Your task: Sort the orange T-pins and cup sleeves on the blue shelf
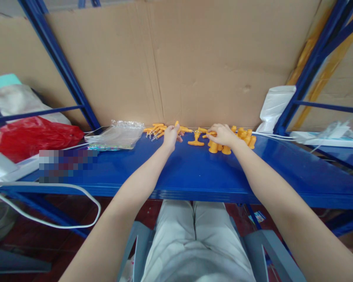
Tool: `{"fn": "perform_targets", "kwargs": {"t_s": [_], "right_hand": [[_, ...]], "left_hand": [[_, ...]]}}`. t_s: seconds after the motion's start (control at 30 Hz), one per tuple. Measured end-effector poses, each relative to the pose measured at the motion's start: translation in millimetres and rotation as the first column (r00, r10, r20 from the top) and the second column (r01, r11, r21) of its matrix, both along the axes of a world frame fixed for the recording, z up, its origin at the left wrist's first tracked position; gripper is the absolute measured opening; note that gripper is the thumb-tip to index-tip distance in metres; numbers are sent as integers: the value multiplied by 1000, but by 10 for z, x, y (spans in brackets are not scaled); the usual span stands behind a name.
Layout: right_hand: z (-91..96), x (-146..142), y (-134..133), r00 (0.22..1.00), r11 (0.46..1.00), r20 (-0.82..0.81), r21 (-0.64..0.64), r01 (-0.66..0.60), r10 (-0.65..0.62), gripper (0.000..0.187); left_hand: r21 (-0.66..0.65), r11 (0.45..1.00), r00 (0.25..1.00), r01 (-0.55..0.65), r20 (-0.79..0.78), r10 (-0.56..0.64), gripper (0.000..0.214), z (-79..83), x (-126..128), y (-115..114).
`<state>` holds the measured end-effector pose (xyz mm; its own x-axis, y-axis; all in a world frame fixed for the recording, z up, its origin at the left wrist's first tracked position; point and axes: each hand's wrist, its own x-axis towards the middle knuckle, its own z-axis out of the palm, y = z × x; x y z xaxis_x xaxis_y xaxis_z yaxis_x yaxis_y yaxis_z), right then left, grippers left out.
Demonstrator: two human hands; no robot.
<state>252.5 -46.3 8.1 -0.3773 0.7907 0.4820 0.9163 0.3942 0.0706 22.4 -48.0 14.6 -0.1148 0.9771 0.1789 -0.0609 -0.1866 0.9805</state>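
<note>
My left hand [171,136] is closed, with an orange plastic piece [177,123] standing up between thumb and fingers. Just left of it lies a pile of orange T-shaped handles [157,128] with small metal chains. Between my hands, a single orange T-shaped handle [196,141] rests on the table, a chain near its top. My right hand [222,135] curls over an orange piece [211,134] at its fingertips; the rest of that piece is hidden. Under and beside this hand stand several orange flared cups [247,137], partly covered by the wrist.
The blue table [188,172] meets a cardboard wall [194,62] at the back. Clear plastic bags [122,135] lie at left, near a red bag [38,135]. A white pouch [275,107] leans by the right blue post. A white cable [97,213] loops off the front-left edge.
</note>
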Motion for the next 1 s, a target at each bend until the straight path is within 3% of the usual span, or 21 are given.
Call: {"fn": "perform_targets", "kwargs": {"t_s": [0.23, 0.43, 0.7, 1.0], "right_hand": [[39, -95, -75, 1000, 1000, 12, 27, -14, 14, 32], [48, -347, -167, 986, 982, -35, 99, -159, 163, 41], [-10, -659, -324, 957, 956, -12, -43, -291, 291, 48], [-9, -709, -367, 940, 938, 13, -81, -338, 340, 44]], "left_hand": [[33, 999, 1000, -4, -2, 4, 30, -32, -2, 40], [48, 999, 1000, 5, -1, -5, 31, -23, -7, 36], [50, 998, 999, 32, 36, -34, 32, -18, -21, 37], [-11, 990, 982, 138, 135, -135, 25, -5, -28, 19]]}}
